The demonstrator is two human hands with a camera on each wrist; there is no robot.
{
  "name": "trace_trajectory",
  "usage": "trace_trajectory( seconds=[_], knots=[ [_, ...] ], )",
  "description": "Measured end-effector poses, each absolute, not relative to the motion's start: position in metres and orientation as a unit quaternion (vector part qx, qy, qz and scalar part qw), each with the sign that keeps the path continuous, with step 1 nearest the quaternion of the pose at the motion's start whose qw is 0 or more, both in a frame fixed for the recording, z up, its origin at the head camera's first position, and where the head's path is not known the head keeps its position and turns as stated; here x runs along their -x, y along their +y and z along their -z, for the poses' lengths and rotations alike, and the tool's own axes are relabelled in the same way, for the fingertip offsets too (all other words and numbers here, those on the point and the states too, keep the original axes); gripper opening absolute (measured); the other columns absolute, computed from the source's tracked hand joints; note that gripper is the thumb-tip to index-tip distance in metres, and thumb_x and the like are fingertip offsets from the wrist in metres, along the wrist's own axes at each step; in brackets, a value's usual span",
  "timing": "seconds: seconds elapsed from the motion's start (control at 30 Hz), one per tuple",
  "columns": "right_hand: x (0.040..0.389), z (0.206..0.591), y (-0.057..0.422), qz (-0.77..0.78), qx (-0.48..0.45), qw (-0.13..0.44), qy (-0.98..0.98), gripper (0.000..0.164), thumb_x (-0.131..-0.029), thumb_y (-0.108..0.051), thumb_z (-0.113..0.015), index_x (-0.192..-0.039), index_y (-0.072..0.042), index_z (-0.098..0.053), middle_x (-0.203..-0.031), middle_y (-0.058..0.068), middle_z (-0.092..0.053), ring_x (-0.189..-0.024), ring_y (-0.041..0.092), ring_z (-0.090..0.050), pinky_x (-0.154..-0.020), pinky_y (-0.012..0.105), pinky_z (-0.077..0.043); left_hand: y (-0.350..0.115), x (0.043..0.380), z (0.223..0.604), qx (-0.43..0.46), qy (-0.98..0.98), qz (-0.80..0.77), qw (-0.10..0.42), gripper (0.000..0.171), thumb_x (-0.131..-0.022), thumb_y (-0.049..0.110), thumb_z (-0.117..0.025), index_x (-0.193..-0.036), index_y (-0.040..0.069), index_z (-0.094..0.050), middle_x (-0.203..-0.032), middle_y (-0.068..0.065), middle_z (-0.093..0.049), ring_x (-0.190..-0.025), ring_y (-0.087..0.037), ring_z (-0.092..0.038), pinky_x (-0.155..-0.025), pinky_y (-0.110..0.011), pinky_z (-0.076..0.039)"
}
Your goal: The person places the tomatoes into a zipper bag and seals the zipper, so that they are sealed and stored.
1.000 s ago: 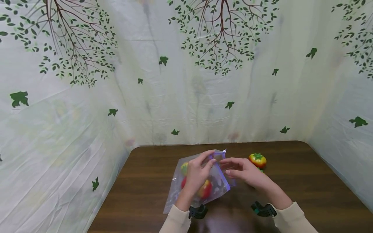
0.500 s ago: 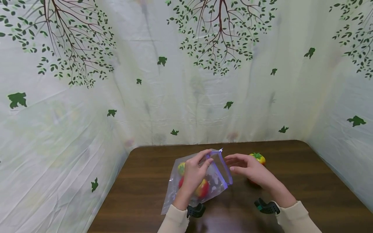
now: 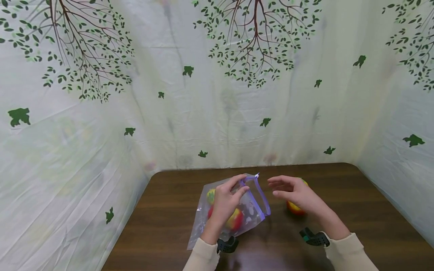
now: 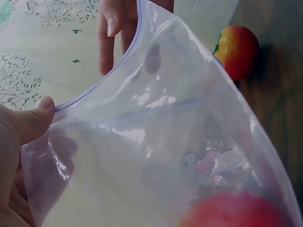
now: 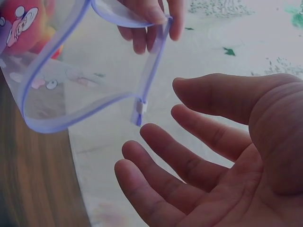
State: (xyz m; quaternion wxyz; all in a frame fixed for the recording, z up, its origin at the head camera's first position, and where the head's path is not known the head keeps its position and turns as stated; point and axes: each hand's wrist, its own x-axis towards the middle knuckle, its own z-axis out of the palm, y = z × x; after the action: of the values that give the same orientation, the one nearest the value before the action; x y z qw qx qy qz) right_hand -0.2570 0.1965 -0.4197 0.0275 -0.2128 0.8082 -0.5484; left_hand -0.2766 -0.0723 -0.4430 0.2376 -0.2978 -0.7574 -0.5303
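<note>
My left hand pinches the rim of a clear zip bag between thumb and fingers. The bag's purple-edged mouth gapes toward the right, and a white slider sits at one end of the zip. Inside lie a red-and-yellow fruit and a yellow-green one, with another red one partly hidden behind my left wrist. My right hand hovers right of the mouth, holding nothing, its fingers spread and relaxed. Beneath it a red-and-yellow fruit with a green top shows on the table.
A second loose fruit is mostly covered by my right hand. The brown wooden table ends at a pale curtain printed with trees and leaves, which wraps the back and both sides.
My right hand has drawn away from the bag's mouth toward the right, over the loose fruits. The mouth has widened, while my left hand keeps its pinch and has shifted slightly left.
</note>
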Motion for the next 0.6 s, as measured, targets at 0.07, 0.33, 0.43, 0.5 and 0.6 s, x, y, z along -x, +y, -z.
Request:
trace_trajectory(
  seconds=[0.07,0.33,0.43,0.5,0.6],
  knots=[
    [0.257,0.419,0.198,0.542,0.210,0.021,0.814,0.040,-0.094,-0.028,-0.073,-0.131,-0.014,-0.064,-0.125,0.010,-0.067,-0.116,0.034,-0.064,-0.090,0.033,-0.056,-0.073,0.277,0.443,0.300,-0.755,0.533,0.237,0.036,-0.086,0.010,-0.080,-0.121,0.010,-0.072,-0.116,-0.003,-0.073,-0.110,-0.008,-0.067,-0.087,-0.027,-0.055],
    [0.258,0.418,0.206,0.540,0.177,0.018,0.823,0.043,-0.091,-0.028,-0.077,-0.131,-0.016,-0.065,-0.124,0.009,-0.067,-0.113,0.032,-0.065,-0.087,0.035,-0.057,-0.074,0.277,0.444,0.308,-0.747,0.536,0.245,0.035,-0.087,0.016,-0.078,-0.120,0.005,-0.072,-0.114,-0.004,-0.074,-0.108,-0.011,-0.068,-0.086,-0.028,-0.055],
    [0.259,0.419,0.210,0.538,0.178,0.015,0.824,0.043,-0.091,-0.026,-0.076,-0.131,-0.015,-0.064,-0.124,0.011,-0.067,-0.112,0.033,-0.065,-0.086,0.034,-0.058,-0.074,0.277,0.444,0.306,-0.745,0.539,0.245,0.034,-0.088,0.019,-0.077,-0.120,0.009,-0.072,-0.114,-0.002,-0.074,-0.106,-0.010,-0.069,-0.085,-0.027,-0.055],
    [0.260,0.421,0.213,0.537,0.178,0.012,0.825,0.043,-0.091,-0.026,-0.077,-0.130,-0.015,-0.065,-0.124,0.011,-0.067,-0.112,0.033,-0.065,-0.085,0.033,-0.058,-0.073,0.277,0.444,0.305,-0.744,0.542,0.246,0.032,-0.089,0.020,-0.076,-0.120,0.014,-0.073,-0.114,-0.001,-0.074,-0.106,-0.009,-0.069,-0.085,-0.027,-0.055],
    [0.261,0.423,0.216,0.531,0.174,0.008,0.829,0.042,-0.091,-0.025,-0.077,-0.130,-0.015,-0.065,-0.124,0.011,-0.066,-0.112,0.034,-0.065,-0.084,0.031,-0.058,-0.072,0.275,0.443,0.299,-0.746,0.541,0.247,0.032,-0.089,0.019,-0.076,-0.121,0.014,-0.072,-0.114,-0.003,-0.074,-0.106,-0.012,-0.069,-0.084,-0.027,-0.056]
  ],
)
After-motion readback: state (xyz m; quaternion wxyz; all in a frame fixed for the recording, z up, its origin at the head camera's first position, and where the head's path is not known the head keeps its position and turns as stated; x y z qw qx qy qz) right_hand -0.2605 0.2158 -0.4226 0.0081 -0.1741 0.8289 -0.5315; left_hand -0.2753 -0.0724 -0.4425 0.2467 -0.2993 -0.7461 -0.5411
